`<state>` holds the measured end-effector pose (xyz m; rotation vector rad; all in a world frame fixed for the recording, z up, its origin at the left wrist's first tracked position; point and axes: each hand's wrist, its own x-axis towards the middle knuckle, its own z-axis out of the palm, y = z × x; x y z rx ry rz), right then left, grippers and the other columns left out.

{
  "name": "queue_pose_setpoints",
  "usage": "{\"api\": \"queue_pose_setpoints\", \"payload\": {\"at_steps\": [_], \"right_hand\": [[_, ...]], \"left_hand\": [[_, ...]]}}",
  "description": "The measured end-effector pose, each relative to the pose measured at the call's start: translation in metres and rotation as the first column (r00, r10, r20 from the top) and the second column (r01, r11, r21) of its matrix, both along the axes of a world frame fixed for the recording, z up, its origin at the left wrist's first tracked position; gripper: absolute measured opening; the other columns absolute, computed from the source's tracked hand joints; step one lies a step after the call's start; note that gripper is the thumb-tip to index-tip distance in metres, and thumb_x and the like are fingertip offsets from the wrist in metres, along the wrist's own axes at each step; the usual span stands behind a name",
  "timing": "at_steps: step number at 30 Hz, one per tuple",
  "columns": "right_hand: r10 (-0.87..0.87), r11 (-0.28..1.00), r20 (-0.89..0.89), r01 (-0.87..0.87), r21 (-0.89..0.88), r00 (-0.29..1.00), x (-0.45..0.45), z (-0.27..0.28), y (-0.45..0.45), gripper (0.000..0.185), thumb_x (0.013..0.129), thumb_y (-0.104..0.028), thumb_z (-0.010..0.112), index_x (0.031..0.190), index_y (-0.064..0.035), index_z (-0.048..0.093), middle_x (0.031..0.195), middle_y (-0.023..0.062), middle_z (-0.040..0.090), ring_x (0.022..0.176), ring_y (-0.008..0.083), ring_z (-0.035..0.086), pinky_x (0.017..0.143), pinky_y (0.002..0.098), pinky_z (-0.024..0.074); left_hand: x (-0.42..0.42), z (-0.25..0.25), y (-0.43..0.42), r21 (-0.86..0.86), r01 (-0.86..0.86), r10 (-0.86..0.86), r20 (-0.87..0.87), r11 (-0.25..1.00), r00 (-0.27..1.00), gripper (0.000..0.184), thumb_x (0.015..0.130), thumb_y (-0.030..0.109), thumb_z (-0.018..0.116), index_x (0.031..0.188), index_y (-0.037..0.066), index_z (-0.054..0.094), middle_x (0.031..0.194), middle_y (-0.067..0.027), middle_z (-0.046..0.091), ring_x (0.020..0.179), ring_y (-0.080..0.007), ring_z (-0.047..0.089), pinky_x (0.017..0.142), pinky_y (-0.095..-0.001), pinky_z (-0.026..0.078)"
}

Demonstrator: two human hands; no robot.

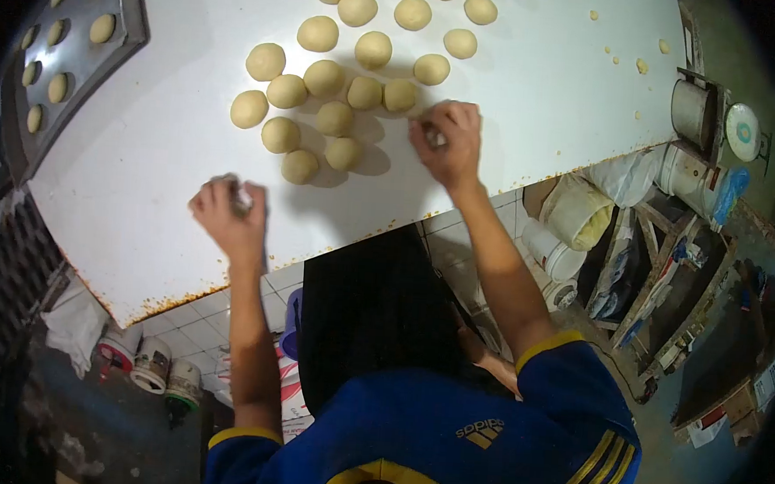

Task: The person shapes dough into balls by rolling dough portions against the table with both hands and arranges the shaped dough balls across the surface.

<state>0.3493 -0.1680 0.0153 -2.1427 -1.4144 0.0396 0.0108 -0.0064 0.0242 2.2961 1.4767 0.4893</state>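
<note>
Several round balls of dough (323, 79) lie grouped on the white tabletop (167, 99). My left hand (231, 212) is above the table, left of and nearer to me than the balls, its fingers curled. Something small shows between thumb and fingers, too unclear to name. To the right of the cluster, my right hand (448, 144) is also curled, close to a ball (400, 94) but apart from it. A small pale patch shows inside its grip, and I cannot tell what it is.
A dark metal tray (127, 18) with flattened dough pieces stands at the upper left. Dough crumbs (641, 67) dot the right of the table. Buckets (151, 363) are below the left edge; a wooden rack (645, 264) and more containers (552, 251) stand right.
</note>
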Motion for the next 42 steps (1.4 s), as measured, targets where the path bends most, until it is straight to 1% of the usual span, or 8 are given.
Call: {"api": "queue_pose_setpoints", "payload": {"at_steps": [5, 9, 27, 31, 35, 37, 39, 42], "right_hand": [[0.127, 0.992, -0.171, -0.123, 0.03, 0.977, -0.019, 0.009, -0.051, 0.025, 0.08, -0.008, 0.095, 0.083, -0.0128, 0.071, 0.097, 0.0045, 0.069, 0.097, 0.0295, 0.061, 0.088, 0.046, 0.0497], [0.067, 0.998, 0.048, -0.067, 0.009, 0.997, 0.032, -0.001, -0.021, 0.026, 0.078, -0.008, 0.095, 0.082, -0.0123, 0.07, 0.094, 0.001, 0.069, 0.094, 0.0291, 0.062, 0.088, 0.0465, 0.0503], [0.352, 0.935, -0.107, -0.354, 0.004, 0.93, 0.038, 0.004, -0.057, 0.021, 0.079, -0.013, 0.096, 0.088, -0.0148, 0.077, 0.099, 0.0006, 0.071, 0.1, 0.0293, 0.065, 0.089, 0.0455, 0.0543], [0.244, 0.969, 0.001, -0.244, -0.043, 0.97, 0.051, -0.004, -0.017, 0.022, 0.078, -0.015, 0.096, 0.085, -0.0148, 0.075, 0.1, 0.001, 0.071, 0.097, 0.0295, 0.064, 0.088, 0.0444, 0.0531], [0.245, 0.967, -0.077, -0.249, -0.047, 0.966, 0.025, 0.0, -0.024, 0.023, 0.08, -0.017, 0.096, 0.091, -0.0135, 0.076, 0.109, 0.0033, 0.07, 0.104, 0.0317, 0.065, 0.093, 0.0449, 0.0548], [0.2, 0.974, -0.306, -0.223, -0.043, 0.931, 0.026, 0.023, -0.033, 0.026, 0.083, -0.015, 0.095, 0.102, -0.011, 0.079, 0.121, 0.0079, 0.068, 0.11, 0.0341, 0.066, 0.1, 0.0475, 0.0561], [0.258, 0.955, -0.245, -0.285, -0.082, 0.935, 0.039, 0.06, -0.03, 0.033, 0.083, -0.011, 0.093, 0.114, -0.0102, 0.079, 0.129, 0.0107, 0.066, 0.113, 0.0368, 0.066, 0.103, 0.0506, 0.0567], [0.237, 0.888, -0.355, -0.35, -0.298, 0.904, 0.063, 0.082, -0.025, 0.038, 0.083, -0.009, 0.091, 0.119, -0.0102, 0.078, 0.128, 0.0107, 0.066, 0.115, 0.0376, 0.066, 0.103, 0.0501, 0.0573]], "left_hand": [[-0.043, -0.009, -0.061, -0.013, 0.117, -0.116, 0.061, 0.993, 0.991, 0.023, 0.088, 0.012, 0.085, 0.106, 0.008, 0.072, 0.115, -0.0134, 0.074, 0.116, -0.037, 0.06, 0.105, -0.0502, 0.045], [-0.035, -0.004, -0.004, 0.033, 0.058, -0.056, -0.072, 0.998, 0.996, 0.021, 0.089, 0.013, 0.085, 0.105, 0.007, 0.071, 0.108, -0.0132, 0.071, 0.11, -0.0368, 0.059, 0.1, -0.0511, 0.046], [-0.026, -0.014, -0.054, 0.041, 0.128, -0.131, 0.065, 0.991, 0.989, 0.019, 0.089, 0.004, 0.08, 0.104, 0.006, 0.069, 0.106, -0.0126, 0.071, 0.106, -0.0379, 0.062, 0.1, -0.052, 0.047], [0.006, -0.011, -0.008, 0.1, -0.066, 0.069, -0.023, 0.993, 0.997, 0.018, 0.089, 0.005, 0.082, 0.103, 0.006, 0.071, 0.109, -0.012, 0.073, 0.109, -0.037, 0.06, 0.099, -0.051, 0.048], [0.031, 0.004, -0.034, -0.009, -0.005, 0.006, 0.078, 1.0, 0.997, 0.024, 0.09, 0.008, 0.083, 0.111, 0.006, 0.073, 0.115, -0.0136, 0.073, 0.116, -0.0375, 0.061, 0.104, -0.0523, 0.047], [0.018, 0.015, -0.043, -0.001, 0.004, -0.004, 0.068, 1.0, 0.998, 0.033, 0.087, 0.01, 0.085, 0.117, 0.008, 0.073, 0.126, -0.013, 0.07, 0.122, -0.0389, 0.058, 0.108, -0.051, 0.047], [0.008, 0.036, -0.042, -0.115, 0.018, -0.013, 0.041, 0.993, 0.999, 0.043, 0.086, 0.01, 0.086, 0.127, 0.008, 0.073, 0.139, -0.0152, 0.065, 0.129, -0.0415, 0.056, 0.111, -0.0525, 0.047], [-0.007, 0.067, -0.013, -0.338, 0.12, -0.116, 0.032, 0.933, 0.993, 0.048, 0.087, 0.004, 0.085, 0.133, 0.007, 0.072, 0.141, -0.0183, 0.062, 0.129, -0.0437, 0.058, 0.109, -0.0515, 0.052]]}}
